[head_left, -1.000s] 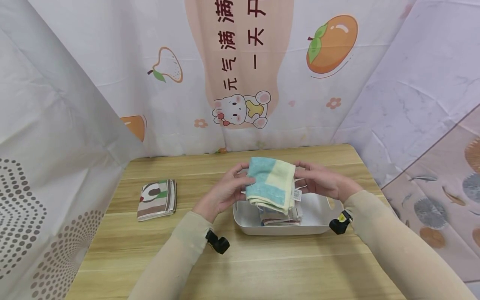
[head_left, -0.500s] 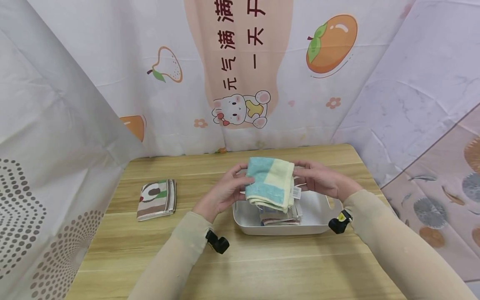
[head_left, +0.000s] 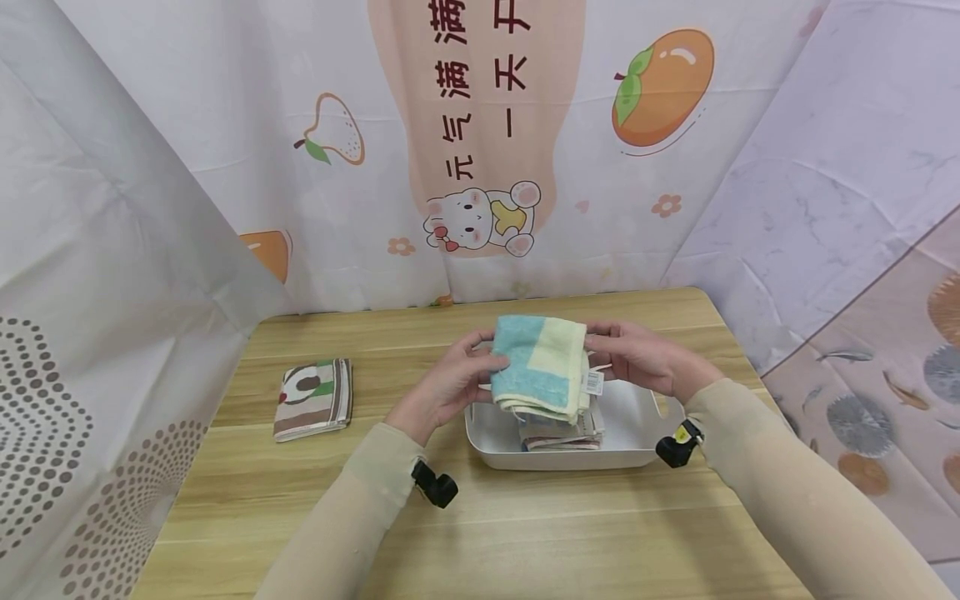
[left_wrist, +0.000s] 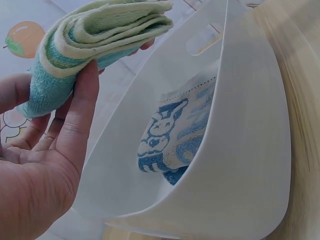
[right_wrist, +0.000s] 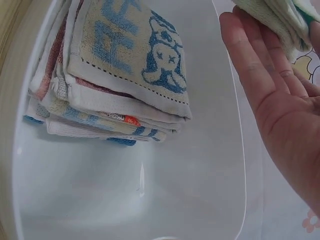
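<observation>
A folded towel (head_left: 534, 367), light blue and pale yellow with a white tag, is held above a white plastic bin (head_left: 570, 460). My left hand (head_left: 448, 382) pinches its left side, thumb on top and fingers beneath. On the opposite side, my right hand (head_left: 645, 357) holds the edge between thumb and fingers. In the left wrist view the folded layers of the towel (left_wrist: 65, 60) show at its near edge. Under it, inside the bin, lies a stack of folded towels (right_wrist: 125, 65), the top one beige with a blue animal and letters.
Another folded towel (head_left: 313, 400), white, brown and green, lies on the left of the wooden table (head_left: 525, 533). The bin has handle cutouts and raised ends. Printed curtains (head_left: 480, 275) hang behind the table and on both sides.
The light blue and yellow towel and the right hand shift very slightly left. Both hands keep hold of the towel over the bin.
</observation>
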